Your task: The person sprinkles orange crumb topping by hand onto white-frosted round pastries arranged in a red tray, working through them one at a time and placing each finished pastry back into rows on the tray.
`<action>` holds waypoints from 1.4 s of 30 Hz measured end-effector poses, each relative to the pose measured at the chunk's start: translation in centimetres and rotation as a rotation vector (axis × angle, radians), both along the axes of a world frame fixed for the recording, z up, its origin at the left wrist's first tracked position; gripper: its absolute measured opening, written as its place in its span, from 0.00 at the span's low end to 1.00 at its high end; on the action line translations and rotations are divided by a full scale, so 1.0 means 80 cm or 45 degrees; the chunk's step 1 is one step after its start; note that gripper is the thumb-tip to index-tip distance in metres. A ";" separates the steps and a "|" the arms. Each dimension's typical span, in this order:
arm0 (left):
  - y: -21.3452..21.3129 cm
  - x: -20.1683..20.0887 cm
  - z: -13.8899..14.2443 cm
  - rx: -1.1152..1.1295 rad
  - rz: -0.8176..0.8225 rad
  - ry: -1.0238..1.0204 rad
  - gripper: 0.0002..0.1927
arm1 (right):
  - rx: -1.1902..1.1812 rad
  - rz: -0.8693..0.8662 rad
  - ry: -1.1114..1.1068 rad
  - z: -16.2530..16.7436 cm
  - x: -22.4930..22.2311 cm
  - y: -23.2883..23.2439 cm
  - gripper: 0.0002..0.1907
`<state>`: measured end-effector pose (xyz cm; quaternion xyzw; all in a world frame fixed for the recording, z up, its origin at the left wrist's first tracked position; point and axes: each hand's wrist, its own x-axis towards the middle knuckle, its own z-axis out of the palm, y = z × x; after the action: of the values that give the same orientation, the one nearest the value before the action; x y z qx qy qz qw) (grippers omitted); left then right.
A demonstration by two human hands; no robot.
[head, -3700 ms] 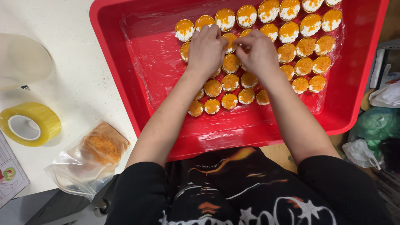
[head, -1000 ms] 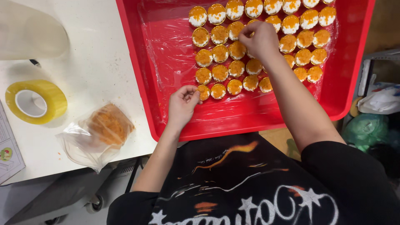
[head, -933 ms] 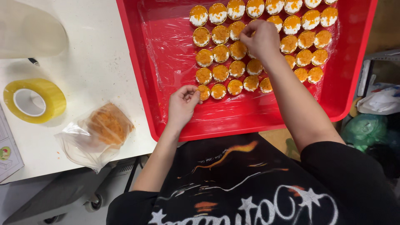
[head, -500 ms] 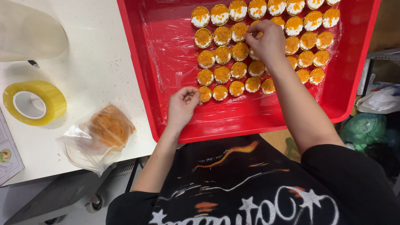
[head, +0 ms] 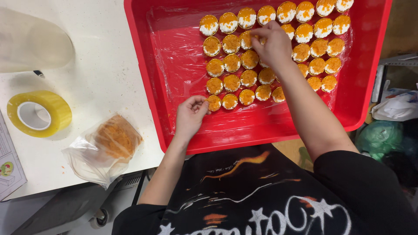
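A red tray [head: 143,82] lined with clear film holds several rows of small round pastries [head: 231,82] topped with orange crumbs. My left hand [head: 190,116] rests at the tray's near left, its curled fingertips touching the pastry [head: 214,103] at the end of the nearest row. My right hand [head: 273,44] is over the middle of the rows, fingers pinched down on a pastry [head: 247,40] in the second row from the far side. The pastries under that hand are hidden.
A white counter [head: 100,56] lies left of the tray. On it are a yellow tape roll [head: 38,113], a clear bag of orange crumbs [head: 106,146] near the front edge and a translucent container [head: 30,41] at the far left. Bags [head: 392,126] sit at the right.
The left hand has pulled back from the middle rows to the near left end of the pastries. The right hand has stayed over the middle rows, shifting only slightly.
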<state>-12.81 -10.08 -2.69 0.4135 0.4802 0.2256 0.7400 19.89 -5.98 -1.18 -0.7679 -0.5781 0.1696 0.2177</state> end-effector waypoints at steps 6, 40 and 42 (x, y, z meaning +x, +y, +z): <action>0.001 0.001 0.002 0.019 -0.026 0.013 0.07 | 0.032 -0.030 -0.002 -0.001 0.001 -0.005 0.07; 0.012 -0.011 0.011 0.039 -0.029 -0.002 0.10 | -0.347 -0.192 -0.219 0.010 -0.046 0.019 0.35; 0.013 -0.011 0.010 0.056 -0.034 -0.013 0.10 | -0.373 -0.194 -0.236 0.011 -0.046 0.022 0.35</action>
<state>-13.67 -9.06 -1.88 0.4349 0.4656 0.2285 0.7361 16.23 -4.26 -0.29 -0.8454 -0.5048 0.1634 0.0616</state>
